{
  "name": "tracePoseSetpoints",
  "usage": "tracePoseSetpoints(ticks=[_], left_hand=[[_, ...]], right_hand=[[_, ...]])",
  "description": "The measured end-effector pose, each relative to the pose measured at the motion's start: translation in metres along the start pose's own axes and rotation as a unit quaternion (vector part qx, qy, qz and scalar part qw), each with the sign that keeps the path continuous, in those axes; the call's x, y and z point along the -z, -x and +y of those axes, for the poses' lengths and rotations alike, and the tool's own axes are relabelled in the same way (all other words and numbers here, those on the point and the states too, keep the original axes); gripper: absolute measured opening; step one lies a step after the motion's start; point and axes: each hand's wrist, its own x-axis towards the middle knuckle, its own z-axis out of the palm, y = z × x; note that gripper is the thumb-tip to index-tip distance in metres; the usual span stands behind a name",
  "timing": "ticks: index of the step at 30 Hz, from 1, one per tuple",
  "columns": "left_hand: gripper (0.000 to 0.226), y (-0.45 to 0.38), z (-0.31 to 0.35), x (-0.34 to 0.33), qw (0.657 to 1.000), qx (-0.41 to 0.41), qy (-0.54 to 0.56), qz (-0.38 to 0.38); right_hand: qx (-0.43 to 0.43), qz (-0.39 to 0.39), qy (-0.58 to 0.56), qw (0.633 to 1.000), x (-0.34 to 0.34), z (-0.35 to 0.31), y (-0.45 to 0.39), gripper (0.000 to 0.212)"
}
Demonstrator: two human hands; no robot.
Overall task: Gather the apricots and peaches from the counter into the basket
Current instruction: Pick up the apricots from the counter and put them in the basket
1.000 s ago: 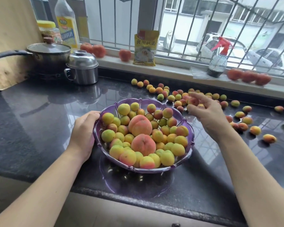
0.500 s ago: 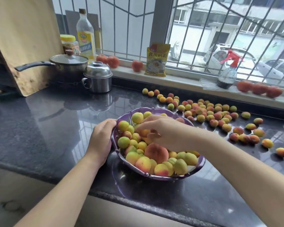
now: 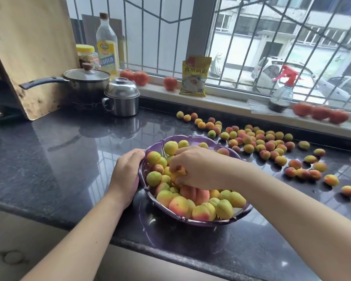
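Observation:
A purple plastic basket [image 3: 193, 138] stands on the dark counter, heaped with yellow-green and orange apricots and a few larger peaches [image 3: 194, 194]. My left hand [image 3: 128, 171] grips the basket's left rim. My right hand [image 3: 199, 167] is over the fruit inside the basket, fingers curled down around small orange apricots [image 3: 179, 171]. Several loose apricots [image 3: 259, 141] lie scattered on the counter behind and to the right of the basket.
A steel lidded pot [image 3: 122, 98] and a saucepan [image 3: 85, 82] stand at the back left beside a wooden board [image 3: 34, 47]. On the windowsill are red peaches [image 3: 320, 113], a yellow packet [image 3: 195, 76], a spray bottle [image 3: 282, 94] and an oil bottle [image 3: 107, 45].
My right hand came from the loose apricots on the counter to the basket with fruit and now sits lower among the pile. The left hand kept its hold on the rim.

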Motion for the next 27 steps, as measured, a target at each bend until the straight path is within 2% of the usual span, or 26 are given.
tracePoseSetpoints(ticks=[5,8,10,12,14,16,18,20,24,27], left_hand=[[0.029,0.003,0.002,-0.002,1.0,-0.009,0.0,-0.004],[0.035,0.004,0.001,-0.003,1.0,-0.015,0.008,-0.01],[0.04,0.003,0.0,-0.003,1.0,-0.02,0.014,-0.008],[0.041,0.003,0.001,-0.004,1.0,-0.021,0.018,0.001],[0.036,0.003,0.002,-0.006,1.0,-0.023,0.02,0.005],[0.033,0.002,0.001,-0.006,0.999,-0.025,0.021,0.009],[0.033,0.001,0.0,-0.005,0.999,-0.023,0.024,0.015],[0.027,-0.001,-0.002,-0.005,0.999,-0.02,0.028,0.021],[0.027,-0.001,-0.003,-0.005,0.999,-0.013,0.036,0.024],[0.027,0.001,-0.002,-0.005,0.999,-0.01,0.039,0.023]], right_hand=[[0.007,-0.009,-0.013,1.0,0.002,0.002,0.0,0.034],[-0.036,0.073,-0.103,0.991,0.01,0.02,0.013,0.032],[-0.104,0.199,-0.174,0.959,0.015,0.052,0.026,0.022],[-0.192,0.331,-0.217,0.898,0.003,0.096,0.038,0.018],[-0.298,0.384,-0.208,0.849,-0.03,0.137,0.048,0.021],[-0.369,0.361,-0.174,0.838,-0.071,0.164,0.057,0.022],[-0.379,0.351,-0.14,0.844,-0.099,0.175,0.059,0.023],[-0.368,0.364,-0.13,0.846,-0.103,0.177,0.049,0.024],[-0.373,0.268,-0.036,0.887,-0.1,0.178,0.022,0.038],[-0.391,0.252,-0.005,0.885,-0.099,0.183,0.008,0.044]])
